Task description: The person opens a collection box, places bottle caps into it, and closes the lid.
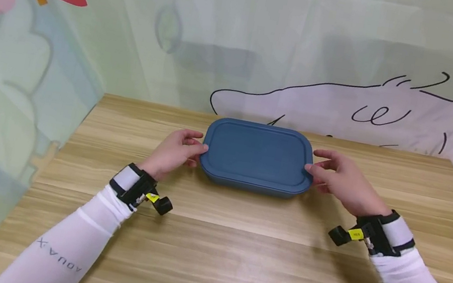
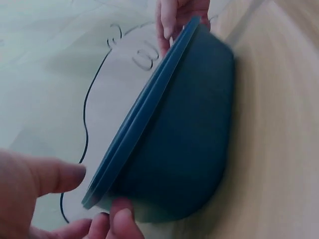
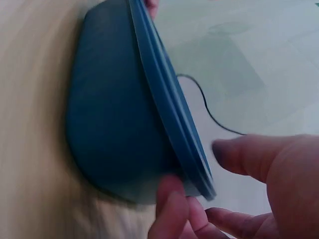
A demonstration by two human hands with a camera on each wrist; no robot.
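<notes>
A blue rectangular lidded food container (image 1: 258,154), with rounded corners, sits near the back edge of the wooden table. At its left end, my left hand (image 1: 177,150) holds the rim, thumb over the lid's edge and fingers curled below. The opposite end is held the same way by my right hand (image 1: 340,179). In the left wrist view, fingertips (image 2: 122,211) touch the wall beneath the lid (image 2: 144,109), while the thumb stands slightly off it. Similarly, the right wrist view shows fingers (image 3: 172,194) under the rim. The container's contents are hidden by the lid.
The wooden table (image 1: 228,258) extends forward from the container. Behind it hangs a pale printed cloth (image 1: 246,28) with a line drawing, reaching round the left side. Each wrist carries a strapped camera, the left camera (image 1: 162,205) and right camera (image 1: 339,235) jutting inward.
</notes>
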